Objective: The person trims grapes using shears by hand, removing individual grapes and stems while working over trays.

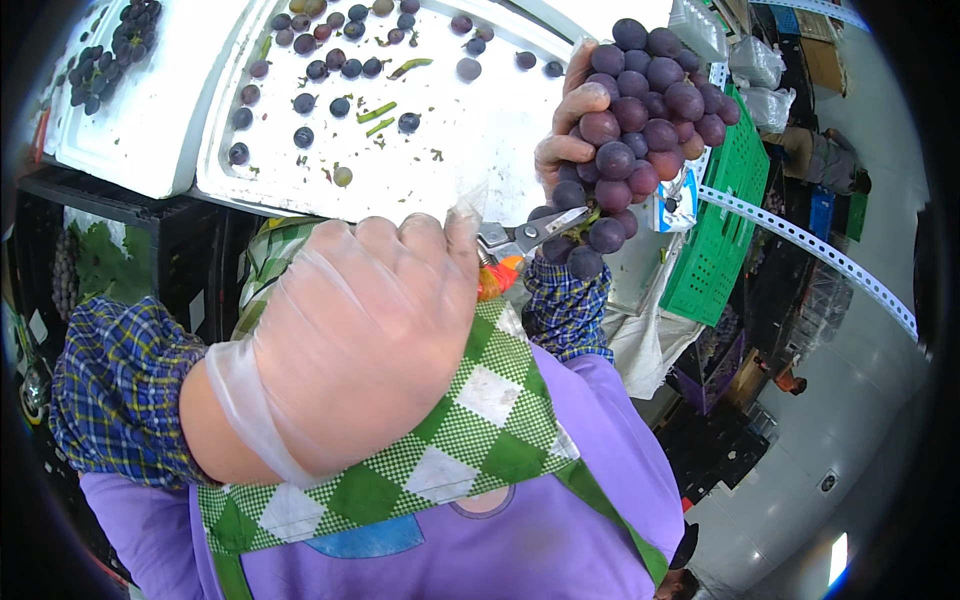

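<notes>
My right hand (564, 142), in a thin clear glove, holds up a bunch of dark purple grapes (645, 112). Its fingers curl round the left side of the bunch, which hides the rest of the hand. In my left hand (367, 337), also gloved, is a pair of small snips (499, 279) with orange-red handles. Their metal blades (551, 227) reach into the lower end of the bunch, beside a green stem (589, 219). Most of the handles are hidden in the left fist. Before me lies a white foam tray (517, 172) with loose grapes (335, 58) and green stem bits (376, 112) scattered in it.
Left of the tray, another white foam box (161, 120) carries dark grape bunches (97, 73). A black crate (161, 217) stands below it. On the right are a green perforated crate (724, 225) and a white perforated metal strip (817, 244). Another person (817, 157) is farther off.
</notes>
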### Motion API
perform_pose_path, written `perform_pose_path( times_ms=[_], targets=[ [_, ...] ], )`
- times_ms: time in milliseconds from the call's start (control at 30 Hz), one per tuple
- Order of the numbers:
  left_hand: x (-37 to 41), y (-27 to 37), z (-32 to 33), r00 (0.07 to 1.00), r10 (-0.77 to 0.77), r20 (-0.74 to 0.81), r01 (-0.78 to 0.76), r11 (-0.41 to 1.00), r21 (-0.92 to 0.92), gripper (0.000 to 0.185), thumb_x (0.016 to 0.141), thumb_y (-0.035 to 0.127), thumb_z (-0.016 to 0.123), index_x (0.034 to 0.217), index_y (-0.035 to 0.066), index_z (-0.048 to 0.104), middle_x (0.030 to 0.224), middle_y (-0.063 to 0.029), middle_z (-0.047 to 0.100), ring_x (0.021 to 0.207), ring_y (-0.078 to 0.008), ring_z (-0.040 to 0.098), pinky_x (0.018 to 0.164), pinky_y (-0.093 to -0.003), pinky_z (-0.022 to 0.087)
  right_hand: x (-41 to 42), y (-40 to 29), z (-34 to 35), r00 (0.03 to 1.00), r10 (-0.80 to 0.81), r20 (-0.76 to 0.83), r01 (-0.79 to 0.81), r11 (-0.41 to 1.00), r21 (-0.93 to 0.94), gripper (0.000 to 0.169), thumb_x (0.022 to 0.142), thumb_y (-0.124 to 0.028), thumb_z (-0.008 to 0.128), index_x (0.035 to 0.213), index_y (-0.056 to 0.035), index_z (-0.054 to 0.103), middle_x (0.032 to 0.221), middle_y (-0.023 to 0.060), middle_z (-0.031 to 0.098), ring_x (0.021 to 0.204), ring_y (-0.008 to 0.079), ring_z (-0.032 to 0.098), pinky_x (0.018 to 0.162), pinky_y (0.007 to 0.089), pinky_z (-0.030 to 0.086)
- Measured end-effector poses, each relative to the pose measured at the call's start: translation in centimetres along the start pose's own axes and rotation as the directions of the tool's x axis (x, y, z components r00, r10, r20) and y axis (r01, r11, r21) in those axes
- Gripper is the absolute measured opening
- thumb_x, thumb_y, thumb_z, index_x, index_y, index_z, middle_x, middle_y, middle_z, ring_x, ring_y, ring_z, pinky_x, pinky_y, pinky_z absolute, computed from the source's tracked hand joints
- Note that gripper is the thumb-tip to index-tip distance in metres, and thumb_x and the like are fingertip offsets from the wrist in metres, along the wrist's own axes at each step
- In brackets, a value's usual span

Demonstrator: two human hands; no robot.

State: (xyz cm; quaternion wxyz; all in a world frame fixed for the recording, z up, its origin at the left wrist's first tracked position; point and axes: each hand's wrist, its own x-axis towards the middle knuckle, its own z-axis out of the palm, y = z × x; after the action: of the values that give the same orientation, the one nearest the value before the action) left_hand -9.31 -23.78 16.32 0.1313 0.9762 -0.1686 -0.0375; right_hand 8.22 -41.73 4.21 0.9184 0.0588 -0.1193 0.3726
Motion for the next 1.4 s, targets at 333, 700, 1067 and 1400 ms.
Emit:
perform_pose_path(
  times_ms=[333, 700, 1067, 1400],
  targets=[
    [0.5, 1.2, -1.3, 1.0, 0.02, 0.013, -0.022, 0.992, 0.125, 0.041, 0.079, 0.009, 0.061, 0.115, -0.011, 0.065, 0.09, -0.0164, 0.061, 0.073, -0.0245, 0.054, 0.063, -0.0365, 0.042, 0.1, 0.3, 1.4, 0.999, 0.032, -0.001, -0.032, 0.999, 0.007, 0.067, 0.088, -0.052, 0.062, 0.142, -0.0171, 0.044, 0.137, 0.012, 0.05, 0.113, 0.0274, 0.061, 0.085, 0.0443, 0.057],
    [0.3, 0.5, -0.8, 0.997, 0.068, -0.034, -0.068, 0.998, 0.014, 0.04, 0.079, 0.009, 0.06, 0.113, -0.012, 0.065, 0.089, -0.0165, 0.061, 0.072, -0.0242, 0.054, 0.063, -0.0366, 0.042, -0.1, -0.3, 1.9, 1.0, -0.006, 0.014, 0.006, 1.0, -0.013, 0.067, 0.086, -0.05, 0.065, 0.142, -0.018, 0.045, 0.139, 0.0114, 0.05, 0.113, 0.0268, 0.061, 0.083, 0.0434, 0.057],
    [-0.2, 0.0, -1.7, 0.994, 0.011, 0.106, -0.004, 0.998, -0.067, 0.044, 0.08, 0.017, 0.07, 0.114, -0.01, 0.064, 0.081, -0.0112, 0.057, 0.068, -0.0235, 0.056, 0.058, -0.036, 0.045, 0.6, 0.1, 2.4, 1.0, 0.018, 0.024, -0.018, 1.0, 0.005, 0.068, 0.084, -0.049, 0.068, 0.142, -0.019, 0.045, 0.14, 0.0108, 0.049, 0.114, 0.0263, 0.061, 0.082, 0.0424, 0.057],
    [-0.6, -0.9, -1.2, 0.999, 0.014, -0.035, -0.018, 0.994, -0.112, 0.055, 0.075, 0.021, 0.075, 0.12, -0.009, 0.062, 0.099, -0.0142, 0.063, 0.08, -0.0248, 0.059, 0.069, -0.0386, 0.047, 0.6, -0.5, 3.0, 0.999, -0.002, 0.039, 0.002, 1.0, -0.01, 0.069, 0.083, -0.047, 0.07, 0.142, -0.0198, 0.046, 0.141, 0.0102, 0.049, 0.114, 0.0258, 0.061, 0.081, 0.0415, 0.057]
  ],
)
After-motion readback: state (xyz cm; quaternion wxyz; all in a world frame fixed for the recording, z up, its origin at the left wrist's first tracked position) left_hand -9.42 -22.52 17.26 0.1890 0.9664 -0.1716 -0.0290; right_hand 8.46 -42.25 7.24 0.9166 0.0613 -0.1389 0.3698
